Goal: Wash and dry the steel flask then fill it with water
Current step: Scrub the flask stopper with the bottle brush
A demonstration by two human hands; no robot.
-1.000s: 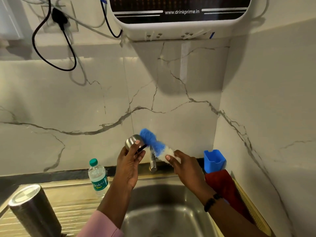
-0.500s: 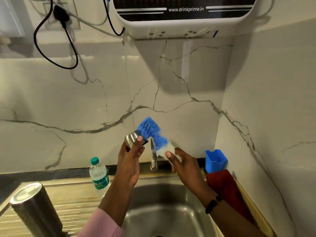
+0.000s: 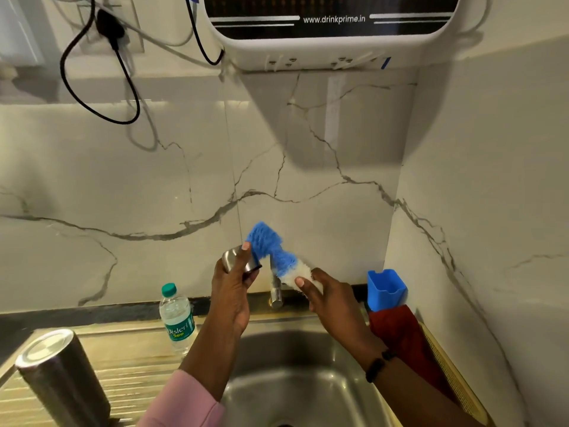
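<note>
Steel shows in three things: one flask (image 3: 58, 377) upside down on the drainboard at left, one cap (image 3: 237, 258) and one sink (image 3: 295, 380). One water bottle (image 3: 177, 318) stands beside the flask. Left hand (image 3: 232, 291) grips the cap; right hand (image 3: 331, 298) grips one blue-and-white scrubber (image 3: 274, 252) touching it. One blue holder (image 3: 386, 289) and one red cloth (image 3: 400, 337) sit at right.

The flask (image 3: 58, 377) at the surface's left edge is brushed steel with a dull sheen, like the small steel cap (image 3: 237, 260). The sink (image 3: 308, 380) is satin steel. The brush (image 3: 271, 248) has rough blue and white bristles. The bottle (image 3: 177, 315) is clear plastic, the blue holder (image 3: 386, 289) smooth matt plastic, the red cloth (image 3: 400, 334) soft, the marble-look wall (image 3: 123, 180) glossy.
</note>
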